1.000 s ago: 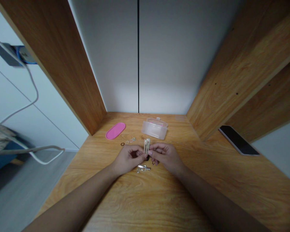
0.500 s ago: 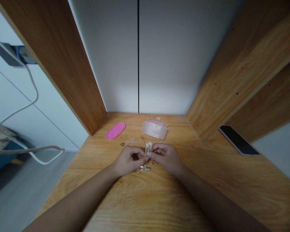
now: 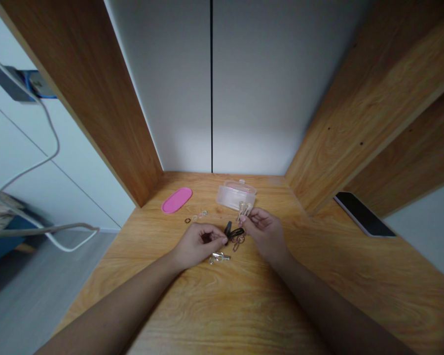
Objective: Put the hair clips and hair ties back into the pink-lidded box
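My left hand (image 3: 198, 246) is closed, thumb and fingers pinched at the lower end of black hair clips (image 3: 234, 231) that fan out from its fingertips. Held in my right hand (image 3: 264, 234) are pale, gold-toned hair clips (image 3: 244, 211), standing up from the pinch just in front of the clear plastic box (image 3: 229, 195). Reddish-brown small loops (image 3: 238, 243) lie on the wood between the hands. Below my left fingertips rest silvery clips and rings (image 3: 220, 256).
A pink oval lid (image 3: 176, 200) lies at the back left of the wooden tabletop (image 3: 222, 305). Several small elastic bands (image 3: 196, 217) lie near it in a row. A dark phone (image 3: 364, 214) is at the right. Wooden panels (image 3: 340, 128) and a white back wall (image 3: 251, 98) enclose the space.
My right hand has moved away from my left, toward the box, carrying the pale clips. The black clips at my left fingertips and the brown loops now show. My left hand has stayed in place.
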Demonstrator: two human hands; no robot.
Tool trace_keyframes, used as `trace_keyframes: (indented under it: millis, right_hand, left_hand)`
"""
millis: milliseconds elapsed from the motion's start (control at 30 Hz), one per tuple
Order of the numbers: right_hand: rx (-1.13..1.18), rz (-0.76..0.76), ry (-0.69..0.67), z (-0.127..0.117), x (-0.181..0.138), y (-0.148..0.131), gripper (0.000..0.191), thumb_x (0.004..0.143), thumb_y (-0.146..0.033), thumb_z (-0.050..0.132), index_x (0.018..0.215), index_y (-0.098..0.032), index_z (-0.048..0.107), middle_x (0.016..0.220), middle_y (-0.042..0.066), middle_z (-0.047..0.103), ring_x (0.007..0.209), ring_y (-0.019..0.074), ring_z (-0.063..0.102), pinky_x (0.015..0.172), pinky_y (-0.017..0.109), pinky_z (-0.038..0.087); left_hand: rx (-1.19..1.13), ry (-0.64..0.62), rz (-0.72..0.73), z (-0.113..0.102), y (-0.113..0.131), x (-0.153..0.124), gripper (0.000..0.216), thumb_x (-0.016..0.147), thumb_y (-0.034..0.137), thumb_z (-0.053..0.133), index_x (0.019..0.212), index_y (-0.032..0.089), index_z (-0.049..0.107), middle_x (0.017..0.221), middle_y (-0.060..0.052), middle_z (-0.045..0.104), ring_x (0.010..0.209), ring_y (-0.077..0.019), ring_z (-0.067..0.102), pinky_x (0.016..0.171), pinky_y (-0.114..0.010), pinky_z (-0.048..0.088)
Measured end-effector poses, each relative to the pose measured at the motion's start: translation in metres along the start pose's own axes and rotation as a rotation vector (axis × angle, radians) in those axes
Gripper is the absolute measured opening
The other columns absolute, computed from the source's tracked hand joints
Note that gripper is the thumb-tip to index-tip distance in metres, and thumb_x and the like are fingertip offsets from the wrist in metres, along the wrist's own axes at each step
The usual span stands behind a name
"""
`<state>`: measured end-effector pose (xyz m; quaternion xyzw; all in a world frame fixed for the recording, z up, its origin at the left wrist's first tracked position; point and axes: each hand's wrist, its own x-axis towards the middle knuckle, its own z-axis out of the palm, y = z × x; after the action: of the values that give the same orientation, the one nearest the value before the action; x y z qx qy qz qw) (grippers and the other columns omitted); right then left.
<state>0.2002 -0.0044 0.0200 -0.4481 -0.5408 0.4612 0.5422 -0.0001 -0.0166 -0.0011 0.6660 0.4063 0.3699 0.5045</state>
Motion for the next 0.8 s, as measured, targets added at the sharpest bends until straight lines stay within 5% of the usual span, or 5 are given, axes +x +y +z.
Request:
trace_keyframes:
  millis: [133, 300, 600, 800]
  right_hand:
    - [-0.032, -0.085, 0.154, -0.007, 0.007, -0.001, 0.033, 0.075, -0.05, 0.075, 0.088, -0.021, 0.07, 0.078, 0.005, 0.069, 0.071, 0.0181, 0.061, 0.067, 0.031, 0.051]
    - [-0.139, -0.139, 0.189, -0.02, 0.015, 0.008, 0.031, 0.086, -0.043, 0.064, 0.107, -0.021, 0.071, 0.084, 0.003, 0.068, 0.075, 0.0184, 0.059, 0.073, 0.032, 0.049]
    - [-0.39, -0.151, 0.278, -0.035, 0.021, 0.015, 0.03, 0.096, -0.044, 0.047, 0.087, -0.021, 0.062, 0.075, 0.002, 0.059, 0.074, 0.0202, 0.056, 0.074, 0.033, 0.045]
    - [-0.512, -0.366, 0.317, -0.035, 0.025, 0.015, 0.027, 0.097, -0.038, 0.046, 0.093, -0.021, 0.066, 0.119, 0.013, 0.061, 0.117, 0.0266, 0.055, 0.106, 0.046, 0.04]
  left_hand:
    - [-0.003, 0.012, -0.001, 0.0, 0.0, 0.001, 0.028, 0.082, 0.039, 0.071, 0.083, 0.011, 0.076, 0.072, -0.007, 0.073, 0.061, -0.0121, 0.06, 0.059, -0.022, 0.046]
    - [0.004, 0.019, -0.009, 0.0, 0.0, 0.001, 0.029, 0.082, 0.039, 0.071, 0.083, 0.011, 0.076, 0.073, -0.008, 0.074, 0.061, -0.0124, 0.061, 0.06, -0.023, 0.046]
    - [0.002, 0.033, -0.01, 0.0, 0.001, 0.001, 0.028, 0.082, 0.04, 0.072, 0.082, 0.012, 0.077, 0.074, -0.008, 0.075, 0.063, -0.0132, 0.062, 0.061, -0.023, 0.048]
    - [-0.009, 0.046, 0.016, 0.001, 0.002, 0.002, 0.028, 0.081, 0.04, 0.073, 0.081, 0.012, 0.077, 0.073, -0.007, 0.075, 0.061, -0.0131, 0.063, 0.06, -0.023, 0.048]
